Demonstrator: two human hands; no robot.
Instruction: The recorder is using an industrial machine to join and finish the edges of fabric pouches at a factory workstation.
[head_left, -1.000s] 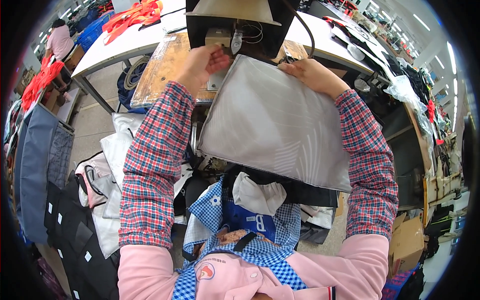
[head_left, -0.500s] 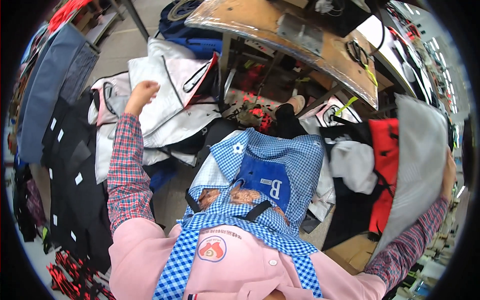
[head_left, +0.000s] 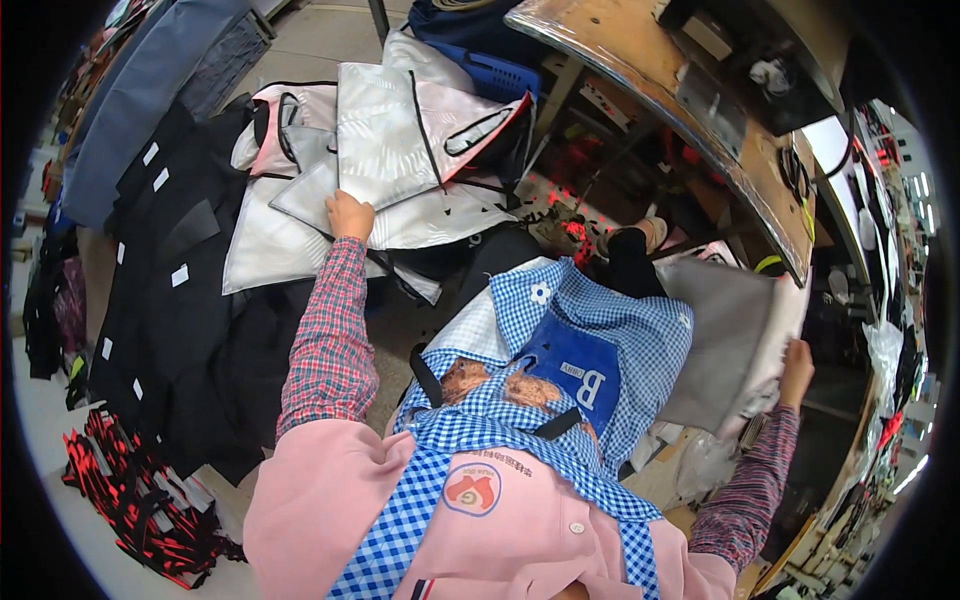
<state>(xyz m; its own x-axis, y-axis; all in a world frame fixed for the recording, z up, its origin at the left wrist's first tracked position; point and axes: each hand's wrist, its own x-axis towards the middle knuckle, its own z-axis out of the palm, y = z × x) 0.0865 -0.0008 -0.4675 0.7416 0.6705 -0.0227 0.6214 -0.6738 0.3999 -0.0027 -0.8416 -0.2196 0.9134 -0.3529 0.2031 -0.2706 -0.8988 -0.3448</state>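
My left hand (head_left: 350, 216) is closed on the near edge of a silvery-white fabric panel (head_left: 385, 130) with black binding. That panel lies on a pile of similar white and pink pieces (head_left: 275, 235) at the left. Over on the right, my right hand (head_left: 796, 368) is closed at the edge of a grey fabric panel (head_left: 715, 330), which hangs beside my lap. The fingertips there are partly hidden by the cloth. A blue checked apron (head_left: 590, 310) covers my lap.
Black fabric with white tags (head_left: 175, 330) spreads at the left, above a bundle of red and black strips (head_left: 145, 500). A wooden worktable (head_left: 600, 30) with scissors (head_left: 795, 180) stands ahead to the right. Behind the pile is a blue crate (head_left: 490, 75).
My left hand has come down onto the white panel's near edge. My right hand has moved inward and lowered the grey panel toward my lap. The view has shifted left.
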